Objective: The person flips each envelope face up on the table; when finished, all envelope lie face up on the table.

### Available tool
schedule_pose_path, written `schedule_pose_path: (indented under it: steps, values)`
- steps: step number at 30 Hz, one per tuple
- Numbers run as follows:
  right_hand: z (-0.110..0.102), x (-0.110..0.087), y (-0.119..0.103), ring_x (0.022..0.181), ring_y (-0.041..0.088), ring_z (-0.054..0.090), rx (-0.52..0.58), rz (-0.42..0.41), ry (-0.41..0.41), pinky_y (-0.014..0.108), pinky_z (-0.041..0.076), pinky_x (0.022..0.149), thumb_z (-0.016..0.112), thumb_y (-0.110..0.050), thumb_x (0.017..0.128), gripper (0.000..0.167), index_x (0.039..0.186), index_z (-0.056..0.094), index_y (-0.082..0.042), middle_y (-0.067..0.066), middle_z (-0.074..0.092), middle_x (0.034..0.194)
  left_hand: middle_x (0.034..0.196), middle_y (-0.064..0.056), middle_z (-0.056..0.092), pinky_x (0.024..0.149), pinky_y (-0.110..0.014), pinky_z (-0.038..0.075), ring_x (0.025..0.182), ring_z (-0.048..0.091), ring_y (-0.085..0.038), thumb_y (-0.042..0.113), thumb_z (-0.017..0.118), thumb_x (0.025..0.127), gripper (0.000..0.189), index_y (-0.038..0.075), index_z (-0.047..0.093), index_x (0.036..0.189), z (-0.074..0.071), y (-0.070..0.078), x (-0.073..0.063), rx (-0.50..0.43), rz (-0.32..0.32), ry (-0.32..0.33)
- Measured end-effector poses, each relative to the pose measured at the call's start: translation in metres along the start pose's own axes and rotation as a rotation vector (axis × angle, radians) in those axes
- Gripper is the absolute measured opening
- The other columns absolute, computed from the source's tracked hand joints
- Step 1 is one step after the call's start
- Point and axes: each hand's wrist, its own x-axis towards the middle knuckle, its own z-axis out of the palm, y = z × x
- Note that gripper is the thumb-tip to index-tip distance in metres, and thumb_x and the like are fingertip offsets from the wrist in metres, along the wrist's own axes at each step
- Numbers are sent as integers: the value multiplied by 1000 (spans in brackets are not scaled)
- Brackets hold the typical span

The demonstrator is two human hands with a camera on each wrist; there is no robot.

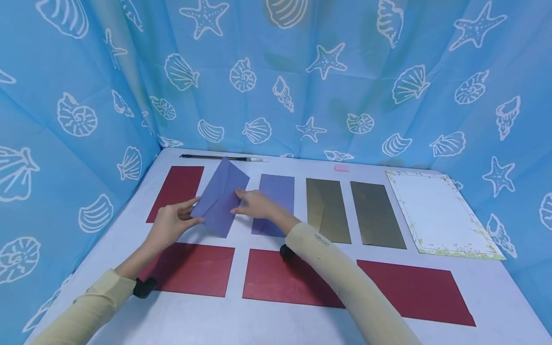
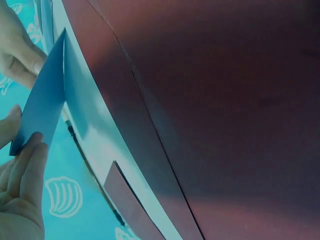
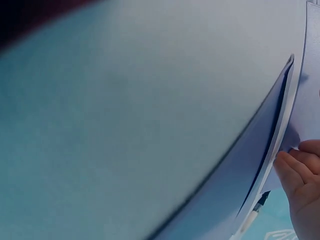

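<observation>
A purple envelope is held tilted over the left part of the table, its pointed flap line showing. My left hand pinches its lower left corner between thumb and fingers; the left wrist view shows the same grip, with the envelope seen nearly edge-on. My right hand pinches the right edge, and its fingers show at the side of the right wrist view. A second purple envelope lies flat behind the right hand, partly covered by it.
Red envelopes lie along the front, partly under my forearms, with another red one at the left. Two gold envelopes and a flower-bordered sheet lie right. Behind are a thin brush and a pink slip.
</observation>
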Motion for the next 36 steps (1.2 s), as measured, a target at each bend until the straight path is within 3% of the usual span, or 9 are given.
schedule_pose_path:
  steps: [5, 15, 22, 26, 30, 36]
  values:
    - [-2, 0, -1, 136, 29, 36, -47, 10, -45, 32, 33, 108, 63, -35, 94, 70, 144, 34, 5, 17, 32, 150, 108, -26, 66, 74, -42, 55, 91, 69, -34, 10, 83, 74, 62, -6, 57, 129, -1, -5, 2, 47, -61, -30]
    - [-4, 1, 0, 136, 26, 35, -74, 44, -80, 31, 33, 108, 60, -33, 96, 65, 144, 36, 3, 16, 34, 150, 104, -26, 68, 79, -42, 54, 94, 68, -35, 12, 83, 76, 63, -7, 56, 129, 5, -8, 2, 137, -176, -162]
    - [-2, 1, 0, 138, 24, 34, -128, 57, -89, 32, 29, 110, 58, -36, 97, 64, 146, 37, 0, 14, 35, 151, 105, -27, 67, 80, -42, 54, 94, 68, -37, 9, 83, 75, 61, -10, 57, 127, 9, -9, 3, 170, -210, -186]
    - [-5, -3, 1, 138, 26, 34, -105, 24, -82, 32, 30, 110, 58, -34, 97, 64, 145, 36, 2, 16, 34, 151, 107, -27, 66, 79, -43, 54, 95, 67, -38, 9, 83, 75, 57, -10, 59, 124, 8, -10, 0, 187, -164, -179]
    - [-10, -12, 1, 138, 26, 34, -64, -21, -83, 33, 31, 109, 57, -30, 98, 61, 145, 36, 4, 17, 34, 151, 113, -23, 66, 81, -44, 53, 102, 65, -37, 8, 80, 78, 48, -5, 64, 121, 3, -13, -2, 227, -40, -189]
    - [-13, -28, -2, 134, 22, 41, -57, -134, -100, 33, 36, 107, 56, -28, 99, 53, 142, 44, 0, 13, 42, 147, 116, -16, 67, 85, -46, 52, 109, 63, -35, 13, 77, 82, 43, 2, 66, 122, -5, -12, -6, 223, 111, -305]
